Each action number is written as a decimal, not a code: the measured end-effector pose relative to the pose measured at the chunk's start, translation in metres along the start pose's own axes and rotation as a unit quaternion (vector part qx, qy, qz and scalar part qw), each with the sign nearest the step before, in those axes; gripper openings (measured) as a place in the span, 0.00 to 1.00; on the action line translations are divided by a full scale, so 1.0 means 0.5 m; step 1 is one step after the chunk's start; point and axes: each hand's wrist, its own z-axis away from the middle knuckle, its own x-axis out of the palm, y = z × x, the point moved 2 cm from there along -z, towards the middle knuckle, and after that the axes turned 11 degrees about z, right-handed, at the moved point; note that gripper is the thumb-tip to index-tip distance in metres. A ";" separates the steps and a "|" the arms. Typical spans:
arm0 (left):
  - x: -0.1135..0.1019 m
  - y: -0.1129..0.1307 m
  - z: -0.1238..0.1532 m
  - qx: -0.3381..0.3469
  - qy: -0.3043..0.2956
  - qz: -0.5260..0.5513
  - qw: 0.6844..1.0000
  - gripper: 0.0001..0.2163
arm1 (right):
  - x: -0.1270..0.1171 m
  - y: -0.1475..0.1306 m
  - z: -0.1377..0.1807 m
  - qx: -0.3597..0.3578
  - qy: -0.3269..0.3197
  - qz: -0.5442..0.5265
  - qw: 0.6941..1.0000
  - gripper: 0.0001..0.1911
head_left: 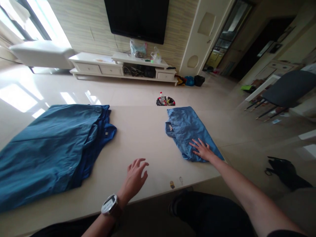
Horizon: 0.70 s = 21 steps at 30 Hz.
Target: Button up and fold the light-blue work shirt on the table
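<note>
A folded light-blue shirt (189, 123) lies on the right part of the white table (140, 131), its collar pointing left. My right hand (202, 149) rests flat on the shirt's near side with fingers spread. Over the middle of the table, near the front edge, my left hand (135, 177) hovers with fingers loosely curved and apart, holding nothing. A wristwatch (109, 204) is on the left wrist. To the left lies a larger pile of darker blue garments (54, 141), spread flat with a collar sticking out on its right side.
Two small stickers, one a yellow figure (172, 184), are by the table's near edge. Beyond the far edge stands a bin (166, 101) with bottles in it. A white TV cabinet (98, 65), a wall television (138, 19) and a dark chair (291, 87) are farther off.
</note>
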 end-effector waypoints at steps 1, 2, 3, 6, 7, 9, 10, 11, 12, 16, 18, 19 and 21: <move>-0.010 -0.001 -0.006 0.004 -0.003 0.001 1.000 0.13 | -0.004 0.006 0.000 -0.002 -0.011 -0.003 1.000 0.32; -0.020 -0.002 -0.011 0.008 -0.007 0.001 1.000 0.12 | -0.008 0.009 -0.001 -0.005 -0.022 -0.007 1.000 0.32; -0.033 -0.004 -0.015 0.012 -0.010 0.000 1.000 0.12 | -0.010 0.008 -0.001 -0.005 -0.029 -0.013 0.999 0.32; -0.077 -0.014 -0.023 0.015 -0.016 -0.013 1.000 0.12 | -0.006 -0.017 0.000 0.022 -0.008 -0.034 0.999 0.31; -0.093 -0.020 -0.025 0.014 -0.019 -0.018 1.000 0.11 | 0.000 -0.030 0.001 0.038 0.006 -0.038 0.998 0.31; -0.126 -0.038 -0.029 0.006 -0.020 -0.027 0.999 0.11 | 0.016 -0.053 0.002 0.069 0.029 -0.036 0.997 0.32; -0.143 -0.050 -0.032 -0.004 -0.017 -0.032 0.999 0.11 | 0.024 -0.060 0.001 0.077 0.031 -0.030 0.996 0.32; -0.160 -0.065 -0.035 -0.019 -0.012 -0.038 0.999 0.11 | 0.030 -0.063 -0.003 0.080 0.028 -0.022 0.996 0.32; -0.178 -0.082 -0.038 -0.040 -0.003 -0.047 0.998 0.11 | 0.032 -0.061 -0.008 0.079 0.022 -0.009 0.997 0.32; -0.268 -0.164 -0.037 -0.156 0.030 -0.090 0.983 0.14 | 0.000 -0.039 -0.045 0.058 -0.039 0.054 0.996 0.32; -0.324 -0.212 -0.014 -0.228 0.031 -0.111 0.967 0.19 | -0.040 -0.042 -0.067 0.065 -0.082 0.086 0.991 0.32; -0.352 -0.236 0.005 -0.258 0.027 -0.124 0.958 0.21 | -0.065 -0.053 -0.079 0.065 -0.092 0.103 0.988 0.31; -0.401 -0.283 0.054 -0.307 0.015 -0.154 0.939 0.27 | -0.123 -0.096 -0.100 0.047 -0.075 0.135 0.987 0.29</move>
